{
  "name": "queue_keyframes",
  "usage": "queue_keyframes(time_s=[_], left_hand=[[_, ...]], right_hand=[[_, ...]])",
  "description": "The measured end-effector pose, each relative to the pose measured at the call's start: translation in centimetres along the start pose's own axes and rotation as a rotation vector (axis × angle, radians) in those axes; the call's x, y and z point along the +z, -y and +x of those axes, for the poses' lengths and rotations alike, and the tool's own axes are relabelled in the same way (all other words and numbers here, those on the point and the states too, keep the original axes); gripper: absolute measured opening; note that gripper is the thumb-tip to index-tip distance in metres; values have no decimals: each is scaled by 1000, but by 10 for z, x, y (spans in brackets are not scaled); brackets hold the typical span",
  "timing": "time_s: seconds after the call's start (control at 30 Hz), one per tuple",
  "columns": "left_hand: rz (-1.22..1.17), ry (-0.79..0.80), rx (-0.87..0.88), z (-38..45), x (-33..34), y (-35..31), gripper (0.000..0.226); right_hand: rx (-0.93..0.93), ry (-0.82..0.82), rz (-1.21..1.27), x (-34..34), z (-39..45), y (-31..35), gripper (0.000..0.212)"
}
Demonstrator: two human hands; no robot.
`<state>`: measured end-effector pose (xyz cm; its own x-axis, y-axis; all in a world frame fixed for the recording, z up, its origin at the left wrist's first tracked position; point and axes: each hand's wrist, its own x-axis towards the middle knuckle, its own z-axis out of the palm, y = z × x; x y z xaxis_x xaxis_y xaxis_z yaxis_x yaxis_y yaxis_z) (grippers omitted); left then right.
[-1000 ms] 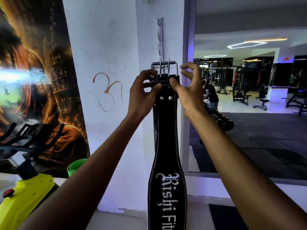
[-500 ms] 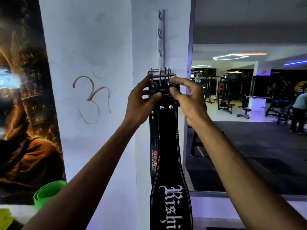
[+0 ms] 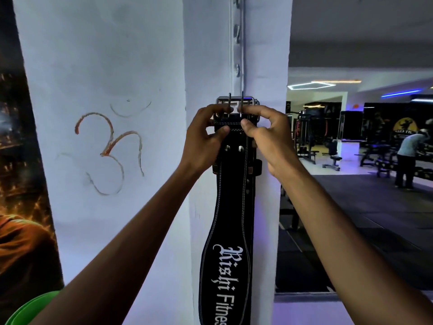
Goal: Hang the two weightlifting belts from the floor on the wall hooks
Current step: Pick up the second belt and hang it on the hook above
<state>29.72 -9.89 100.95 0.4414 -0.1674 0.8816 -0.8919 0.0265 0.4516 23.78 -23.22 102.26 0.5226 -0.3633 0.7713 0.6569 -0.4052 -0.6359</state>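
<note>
Black leather belt (image 3: 230,207) hangs straight down the white pillar (image 3: 206,66), top end pinched between both hands. Left hand (image 3: 203,139) grips the belt's left edge just under the buckle (image 3: 235,103): thumb on the front face, fingers curled over the top toward the buckle frame. Right hand (image 3: 269,139) mirrors it on the right edge, thumb pressed on the stitched front, index finger hooked up at the buckle. Both hands closed on the belt, thumbs nearly touching at centre.

Buckle is metal, two prongs sticking up above the fingers, lying against the pillar right below the hook rail (image 3: 237,43). Rail runs vertically above the hands with several small hooks. Cannot tell whether the buckle has caught a hook; fingers hide that spot.

Below the hands: two rivets on the belt face, then the strap widens, white lettering running down it. A second dark strap edge shows behind the belt, just under the right hand; unclear what it is.

Left of the hands: an orange symbol (image 3: 110,151) drawn on the wall. Right of the hands: gym floor with machines, and a person (image 3: 408,158) bent over, well apart.
</note>
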Motion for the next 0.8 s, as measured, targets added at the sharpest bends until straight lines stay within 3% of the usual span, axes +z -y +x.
queue_keyframes(time_s=[0.17,0.37,0.8], left_hand=[[-113,-65,-31,34,3,4,48],[-149,-130,8,72,16,2,50],[-140,-170,-2,124,27,4,52]], right_hand=[[-43,-69,36,9,32,-6,25],[-221,-130,40,5,79,-5,22],[-311,-118,-6,7,133,3,29]])
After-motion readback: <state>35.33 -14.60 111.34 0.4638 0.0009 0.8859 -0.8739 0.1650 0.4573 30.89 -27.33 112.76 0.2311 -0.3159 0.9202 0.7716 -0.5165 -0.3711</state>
